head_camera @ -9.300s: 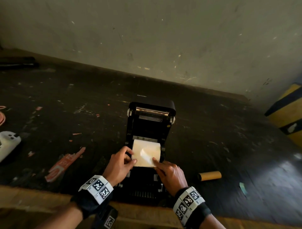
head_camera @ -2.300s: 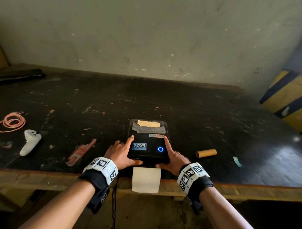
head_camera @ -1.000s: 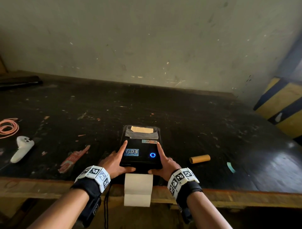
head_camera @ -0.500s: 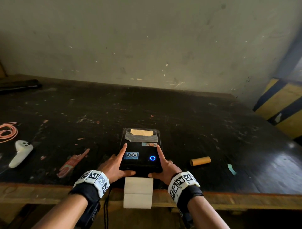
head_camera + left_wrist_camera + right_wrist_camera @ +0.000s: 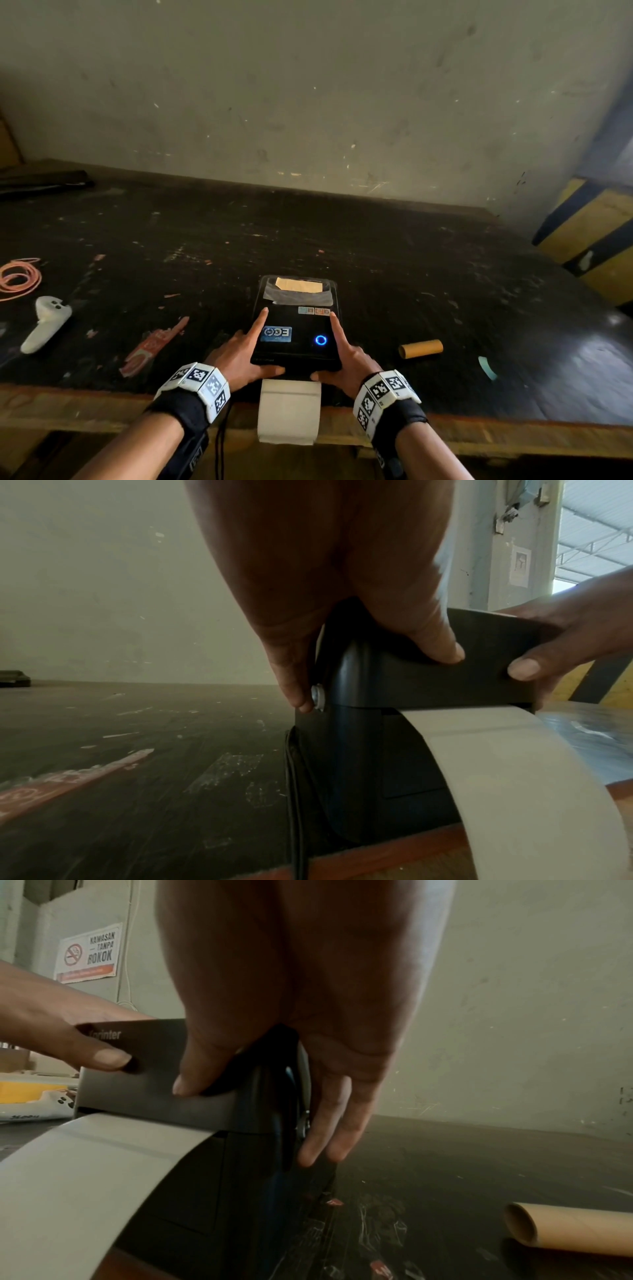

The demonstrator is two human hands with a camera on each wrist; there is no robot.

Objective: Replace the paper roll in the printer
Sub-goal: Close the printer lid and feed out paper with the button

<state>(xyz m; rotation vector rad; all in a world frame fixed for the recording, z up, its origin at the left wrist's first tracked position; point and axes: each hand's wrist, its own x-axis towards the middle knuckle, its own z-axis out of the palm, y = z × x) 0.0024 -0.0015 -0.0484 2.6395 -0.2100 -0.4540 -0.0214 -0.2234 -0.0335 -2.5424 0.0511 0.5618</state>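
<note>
1. We work at a broad, scuffed black tabletop with a worn wooden front edge (image 5: pixel 102 407), set against a pale plaster wall.
2. Near that edge sits the task's thing, a glossy black box-shaped label printer (image 5: pixel 296 329) with its lid down and a blue ring light (image 5: pixel 321 340) glowing on top. We judge the closing step to be in hand: the new roll seems already seated inside.
3. A wide strip of white label paper (image 5: pixel 289 411) feeds from the front slot and hangs over the table edge, which suggests the feed path is right.
4. Our left hand (image 5: pixel 239 356) clasps the printer's left side: forefinger straight along the lid top, thumb pressed on the front lip, other fingers lying down the side beside a small silver stud (image 5: pixel 317 697).
5. Our right hand (image 5: pixel 346 359) mirrors it on the right side, forefinger extended along the lid, thumb on the front lip, remaining fingers straight against the side wall.
6. A white handheld controller (image 5: pixel 46 323) and a coil of orange cord (image 5: pixel 19 279) lie well apart on the left.
7. The spent brown cardboard core (image 5: pixel 420 348) lies on the table, near the printer's right.
8. Next, we judge, comes an even downward press on both front corners until the lid latches, then letting go and perhaps tearing off the hanging strip.
</note>
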